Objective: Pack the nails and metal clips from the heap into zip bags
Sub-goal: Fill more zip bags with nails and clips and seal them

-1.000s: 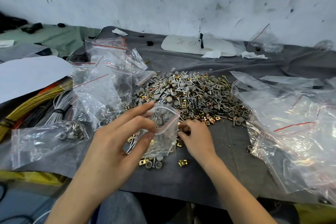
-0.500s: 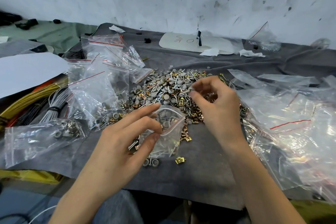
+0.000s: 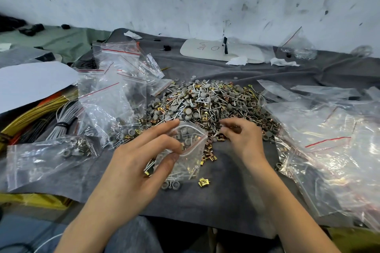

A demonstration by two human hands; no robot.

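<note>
A heap of nails, grey caps and brass metal clips (image 3: 209, 102) lies in the middle of the grey cloth. My left hand (image 3: 139, 162) pinches a small clear zip bag (image 3: 187, 156) by its red-lined mouth and holds it wide; some nails and grey caps lie inside. My right hand (image 3: 242, 137) hovers just right of the bag mouth at the heap's near edge, its fingertips pinched around small metal pieces that I cannot make out. A loose brass clip (image 3: 204, 182) and two grey caps (image 3: 171, 185) lie below the bag.
Packed zip bags (image 3: 47, 156) lie at the left, empty zip bags (image 3: 115, 80) behind them, and more bags (image 3: 329, 146) pile up at the right. Yellow and grey cable bundles (image 3: 41, 113) sit far left. A white board (image 3: 220, 51) rests by the wall.
My right hand rose from the cloth to above the heap, then came down to the bag mouth. The left hand keeps holding the bag and has shifted little.
</note>
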